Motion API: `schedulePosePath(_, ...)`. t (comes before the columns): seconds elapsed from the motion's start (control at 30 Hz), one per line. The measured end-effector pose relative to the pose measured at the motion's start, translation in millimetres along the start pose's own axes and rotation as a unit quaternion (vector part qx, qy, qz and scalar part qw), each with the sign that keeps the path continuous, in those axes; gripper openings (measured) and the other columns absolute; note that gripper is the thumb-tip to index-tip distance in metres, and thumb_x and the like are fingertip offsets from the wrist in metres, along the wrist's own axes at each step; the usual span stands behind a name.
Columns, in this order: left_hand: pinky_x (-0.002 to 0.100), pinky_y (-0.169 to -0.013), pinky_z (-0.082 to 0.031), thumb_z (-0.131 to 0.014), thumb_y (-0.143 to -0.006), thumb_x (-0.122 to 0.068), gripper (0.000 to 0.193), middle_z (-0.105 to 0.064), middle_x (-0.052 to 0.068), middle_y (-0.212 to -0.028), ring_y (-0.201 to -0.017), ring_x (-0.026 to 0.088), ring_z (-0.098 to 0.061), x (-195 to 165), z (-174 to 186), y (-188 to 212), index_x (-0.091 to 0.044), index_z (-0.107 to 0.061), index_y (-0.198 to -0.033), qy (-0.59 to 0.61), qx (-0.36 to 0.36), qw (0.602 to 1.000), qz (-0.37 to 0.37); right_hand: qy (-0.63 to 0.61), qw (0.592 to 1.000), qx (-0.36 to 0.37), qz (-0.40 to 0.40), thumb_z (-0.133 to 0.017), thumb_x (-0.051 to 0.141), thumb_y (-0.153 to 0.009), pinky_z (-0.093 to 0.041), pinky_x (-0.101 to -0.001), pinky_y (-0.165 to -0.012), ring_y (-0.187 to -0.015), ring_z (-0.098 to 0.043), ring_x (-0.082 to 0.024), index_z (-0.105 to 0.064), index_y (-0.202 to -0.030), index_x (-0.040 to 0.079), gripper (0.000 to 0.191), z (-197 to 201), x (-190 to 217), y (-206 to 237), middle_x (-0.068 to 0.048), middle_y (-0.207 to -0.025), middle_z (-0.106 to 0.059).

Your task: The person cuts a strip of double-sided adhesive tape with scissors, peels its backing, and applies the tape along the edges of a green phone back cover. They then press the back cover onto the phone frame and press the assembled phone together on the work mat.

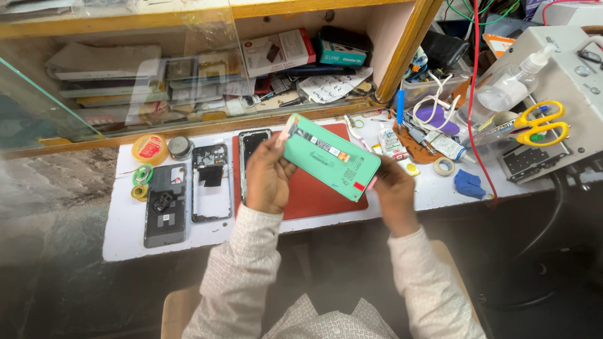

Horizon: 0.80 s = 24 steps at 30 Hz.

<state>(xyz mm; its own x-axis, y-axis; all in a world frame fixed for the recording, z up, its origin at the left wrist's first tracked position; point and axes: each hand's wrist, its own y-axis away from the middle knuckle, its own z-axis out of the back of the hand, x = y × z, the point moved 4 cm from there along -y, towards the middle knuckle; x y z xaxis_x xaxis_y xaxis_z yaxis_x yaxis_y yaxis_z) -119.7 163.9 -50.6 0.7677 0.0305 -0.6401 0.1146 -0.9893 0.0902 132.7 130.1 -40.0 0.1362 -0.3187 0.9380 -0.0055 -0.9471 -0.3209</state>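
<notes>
Green rectangular phone display panel point(331, 157) being lifted clear above red mat point(317, 194); left hand point(267, 179), right hand point(392, 191) both closed, pinching opposite ends, steadying tilt.

Your hands hold the green panel point(331, 157) over the red mat point(314, 191), which is bare beneath. At nine o'clock, phone frames point(211, 182) and tape rolls point(142, 182) crowd the table point(125, 238). At two o'clock, tools, tape point(444, 166) and scissors point(541, 123) block passage. The table's near edge at six o'clock lies open.
</notes>
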Motion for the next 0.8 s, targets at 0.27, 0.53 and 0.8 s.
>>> schedulePosePath(0.27,0.038,-0.099,-0.057,-0.045,-0.100,-0.005,0.025,-0.068,0.014,-0.121,-0.110,0.022,-0.068,68.9,19.5,78.7,0.002,-0.058,-0.120,0.167,-0.026,0.984,0.064,0.061,0.991,0.092,0.076,-0.082,0.007,-0.088,-0.051,-0.0396,-0.110,-0.136,-0.056,-0.024,-0.043,-0.150,-0.001,0.074,-25.5,-35.7,60.3,-0.017,-0.150,-0.052)
schedulePosePath(0.53,0.039,-0.098,-0.056,-0.049,-0.101,-0.007,0.017,-0.068,0.012,-0.117,-0.107,0.020,-0.069,71.6,31.2,118.3,0.000,-0.053,-0.116,0.172,-0.062,0.981,0.064,-0.065,0.982,0.144,0.107,-0.080,0.006,-0.086,-0.044,-0.0437,-0.118,-0.146,-0.046,-0.027,-0.027,-0.160,0.006,0.091,-33.4,-46.5,65.8,-0.016,-0.162,-0.039)
schedulePosePath(0.8,0.042,-0.101,-0.057,-0.056,-0.098,-0.002,0.014,-0.067,0.015,-0.114,-0.104,0.023,-0.068,75.4,25.2,137.9,-0.002,-0.050,-0.111,0.121,-0.059,0.991,0.020,-0.233,0.966,0.097,-0.057,-0.061,0.004,-0.100,-0.055,-0.0427,-0.103,-0.115,-0.067,-0.023,-0.054,-0.137,0.000,0.039,-41.7,-37.7,65.0,-0.011,-0.123,-0.068)
